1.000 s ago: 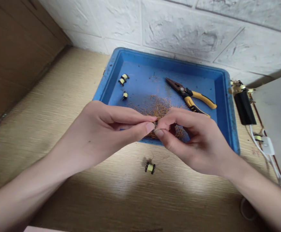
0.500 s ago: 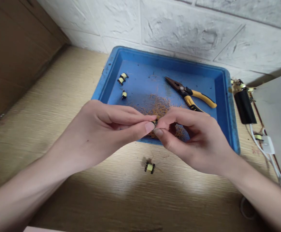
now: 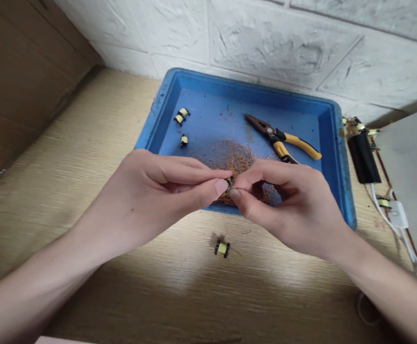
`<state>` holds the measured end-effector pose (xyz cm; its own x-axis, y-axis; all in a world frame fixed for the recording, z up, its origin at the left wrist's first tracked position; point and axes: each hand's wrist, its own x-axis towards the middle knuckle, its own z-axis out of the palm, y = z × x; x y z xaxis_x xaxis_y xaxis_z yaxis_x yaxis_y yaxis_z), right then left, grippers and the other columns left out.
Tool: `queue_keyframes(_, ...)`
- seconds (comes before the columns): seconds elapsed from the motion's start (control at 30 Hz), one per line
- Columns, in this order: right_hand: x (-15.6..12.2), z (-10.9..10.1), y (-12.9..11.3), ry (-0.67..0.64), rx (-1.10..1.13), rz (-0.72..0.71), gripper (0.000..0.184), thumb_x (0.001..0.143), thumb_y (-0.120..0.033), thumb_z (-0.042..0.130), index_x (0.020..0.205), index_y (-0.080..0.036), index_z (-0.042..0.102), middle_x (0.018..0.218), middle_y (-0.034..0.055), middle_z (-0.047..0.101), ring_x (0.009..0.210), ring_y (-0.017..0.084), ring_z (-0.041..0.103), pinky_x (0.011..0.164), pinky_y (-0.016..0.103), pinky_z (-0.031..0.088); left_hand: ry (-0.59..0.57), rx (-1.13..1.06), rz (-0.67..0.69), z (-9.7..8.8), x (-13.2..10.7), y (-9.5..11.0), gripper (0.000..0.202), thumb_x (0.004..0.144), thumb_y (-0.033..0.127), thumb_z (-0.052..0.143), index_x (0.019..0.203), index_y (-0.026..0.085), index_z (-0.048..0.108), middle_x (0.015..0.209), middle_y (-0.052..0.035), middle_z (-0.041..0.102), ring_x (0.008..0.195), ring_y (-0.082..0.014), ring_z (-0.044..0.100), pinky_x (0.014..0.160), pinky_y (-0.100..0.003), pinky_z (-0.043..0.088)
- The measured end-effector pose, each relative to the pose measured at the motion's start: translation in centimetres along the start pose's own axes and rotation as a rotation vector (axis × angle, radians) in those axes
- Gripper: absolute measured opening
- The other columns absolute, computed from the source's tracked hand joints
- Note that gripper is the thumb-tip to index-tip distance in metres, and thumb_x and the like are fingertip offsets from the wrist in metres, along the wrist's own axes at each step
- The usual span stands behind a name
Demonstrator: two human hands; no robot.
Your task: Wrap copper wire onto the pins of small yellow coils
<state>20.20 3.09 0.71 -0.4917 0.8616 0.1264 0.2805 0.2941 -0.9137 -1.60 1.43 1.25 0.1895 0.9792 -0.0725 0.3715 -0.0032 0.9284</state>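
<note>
My left hand (image 3: 154,196) and my right hand (image 3: 287,205) meet fingertip to fingertip over the near rim of a blue tray (image 3: 332,157). Both pinch one tiny dark part (image 3: 229,182), mostly hidden by thumbs and forefingers; it looks like a small coil bobbin. A heap of thin copper wire (image 3: 239,160) lies in the tray right behind the fingers. One yellow-and-black bobbin (image 3: 223,248) rests on the wooden table just below the hands.
Yellow-handled needle-nose pliers (image 3: 283,138) lie in the tray at right, two more bobbins (image 3: 181,115) at its left. A black cylinder with wires (image 3: 362,155) and a grey box (image 3: 412,181) stand at the right edge. A white brick wall closes the back.
The hands have stayed almost in place; my right fingers have shifted slightly on the tiny part, which shows a little more between the fingertips now.
</note>
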Motion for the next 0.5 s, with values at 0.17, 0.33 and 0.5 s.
queue_keyframes(0.17,0.0,-0.04,-0.03,-0.009,-0.004,-0.01,0.017,0.089,-0.008,0.069,0.079,-0.022,0.066,0.072,-0.0023,0.068,0.063,0.011,0.058,0.058,0.027,0.046,-0.004,-0.002,0.0,0.0,0.01,0.23,0.011,0.09,0.033,0.084,0.099,0.037,0.087,0.096,0.0077,0.085,0.073,-0.0108,0.073,0.052,-0.016,0.051)
queue_keyframes(0.33,-0.04,-0.02,0.02,0.001,-0.025,-0.015,0.018,0.088,-0.008,0.069,0.079,-0.023,0.066,0.073,-0.002,0.069,0.063,0.012,0.059,0.058,0.027,0.046,0.004,0.003,-0.01,0.0,0.06,0.17,0.009,0.087,0.035,0.086,0.096,0.037,0.088,0.095,0.0063,0.085,0.075,-0.014,0.076,0.053,-0.017,0.056)
queue_keyframes(0.5,-0.05,-0.04,0.01,-0.002,-0.027,-0.005,0.017,0.088,-0.009,0.07,0.079,-0.022,0.066,0.072,-0.0022,0.068,0.063,0.012,0.058,0.058,0.027,0.047,0.031,0.03,-0.003,0.03,0.02,-0.18,0.009,0.085,0.04,0.087,0.094,0.039,0.088,0.094,0.0074,0.084,0.073,-0.0149,0.078,0.053,-0.017,0.059)
